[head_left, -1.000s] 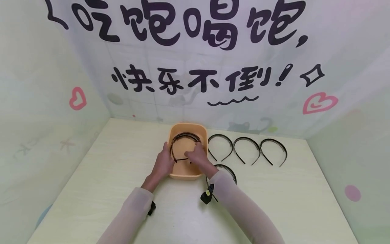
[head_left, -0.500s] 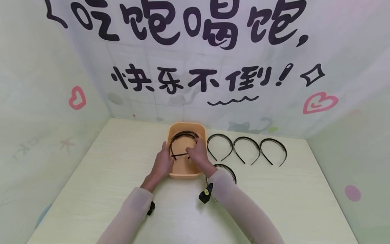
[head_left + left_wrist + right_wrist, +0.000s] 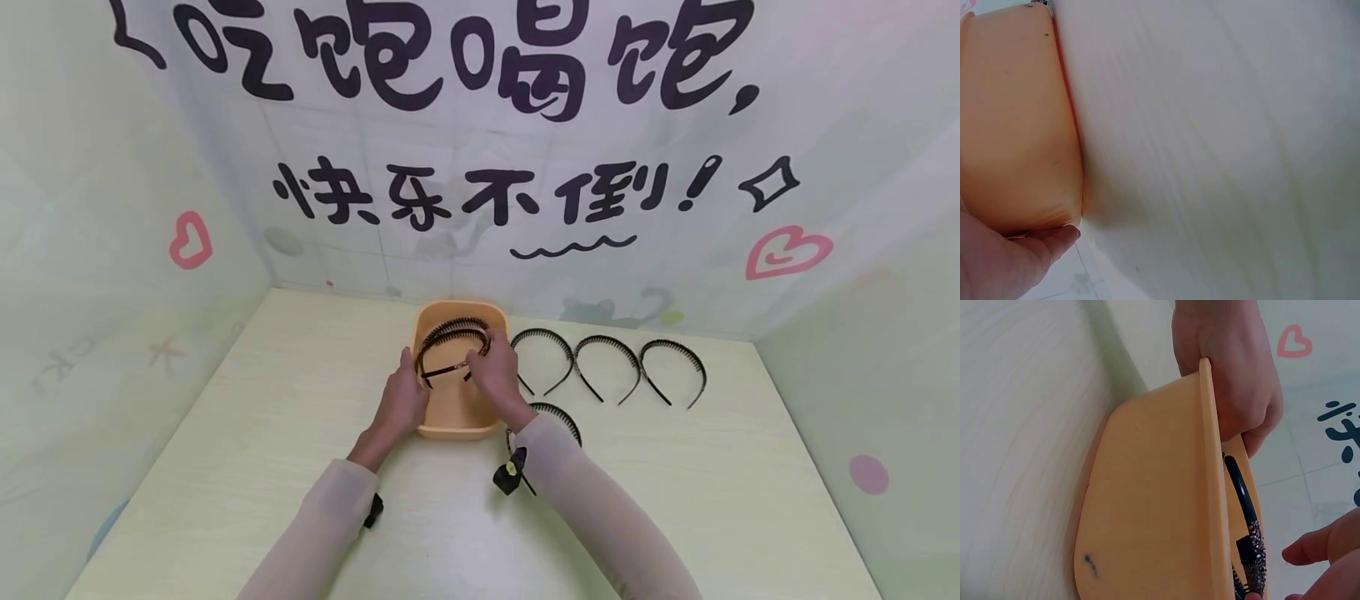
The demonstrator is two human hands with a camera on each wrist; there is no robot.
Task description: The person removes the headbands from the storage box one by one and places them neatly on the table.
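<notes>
An orange plastic bin (image 3: pixel 457 423) stands on the table near the back wall. My left hand (image 3: pixel 405 400) grips its left side; in the left wrist view, fingers (image 3: pixel 1054 242) lie against the outer wall. Black toothed headbands (image 3: pixel 448 335) overlap inside the bin, one with a glittery stretch near its end, clear in the right wrist view on the headband (image 3: pixel 1258 550). My right hand (image 3: pixel 495 371) reaches over the bin's right side and holds a headband by its right arm. In the right wrist view the thumb (image 3: pixel 1307 547) stands off from the glittery part.
Three black headbands, left (image 3: pixel 542 332), middle (image 3: pixel 607 340) and right (image 3: pixel 675 344), lie in a row right of the bin. Another headband (image 3: pixel 558 408) lies nearer, partly under my right sleeve (image 3: pixel 592 500). Printed cloth walls (image 3: pixel 450 275) border the table at back and sides.
My right hand has moved slightly up and away over the bin, and the held headband has tilted with its right side raised. The left hand stays on the bin's side.
</notes>
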